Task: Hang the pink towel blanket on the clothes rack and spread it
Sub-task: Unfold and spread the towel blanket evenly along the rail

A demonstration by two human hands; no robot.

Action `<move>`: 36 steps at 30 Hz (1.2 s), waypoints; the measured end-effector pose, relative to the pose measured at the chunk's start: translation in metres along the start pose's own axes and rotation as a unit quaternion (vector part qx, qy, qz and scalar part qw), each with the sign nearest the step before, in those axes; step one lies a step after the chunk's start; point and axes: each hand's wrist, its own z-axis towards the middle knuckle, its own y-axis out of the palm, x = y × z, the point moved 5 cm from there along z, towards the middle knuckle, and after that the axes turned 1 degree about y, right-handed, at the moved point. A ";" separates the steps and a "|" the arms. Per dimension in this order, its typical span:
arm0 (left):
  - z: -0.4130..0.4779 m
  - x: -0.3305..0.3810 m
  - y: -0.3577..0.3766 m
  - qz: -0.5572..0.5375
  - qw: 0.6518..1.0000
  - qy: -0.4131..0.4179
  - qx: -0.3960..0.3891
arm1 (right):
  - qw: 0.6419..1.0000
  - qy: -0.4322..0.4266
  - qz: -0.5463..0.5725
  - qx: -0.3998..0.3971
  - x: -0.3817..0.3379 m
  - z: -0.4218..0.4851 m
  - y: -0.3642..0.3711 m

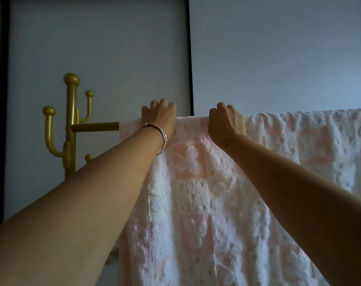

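Note:
The pink towel blanket (196, 193), pink and white with a textured check pattern, hangs over the gold clothes rack's horizontal bar (95, 127) and falls toward me. It covers the bar from near its left end to the frame's right edge. My left hand (159, 118), with a silver bangle on the wrist, curls over the blanket's top fold near its left edge. My right hand (227, 122) grips the top fold a little to the right. Both hands' fingers wrap over the far side, hidden. The cloth right of my right hand is bunched in wrinkles.
The rack's gold upright post (71, 129) with knobbed hooks (49, 112) stands at the left. Behind it is a pale wall with a dark vertical frame strip (190, 58). Another dark strip runs down the far left edge.

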 end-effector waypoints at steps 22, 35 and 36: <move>-0.001 -0.067 0.006 0.063 0.993 -0.092 -0.044 | 1.000 -0.011 0.007 0.010 -0.045 0.008 0.004; 0.006 0.038 -0.007 -0.082 0.995 0.057 0.028 | 1.000 0.006 0.023 0.001 0.005 -0.015 -0.009; 0.007 0.056 -0.008 -0.095 0.991 0.082 0.035 | 1.000 0.015 0.015 0.000 0.019 -0.018 -0.011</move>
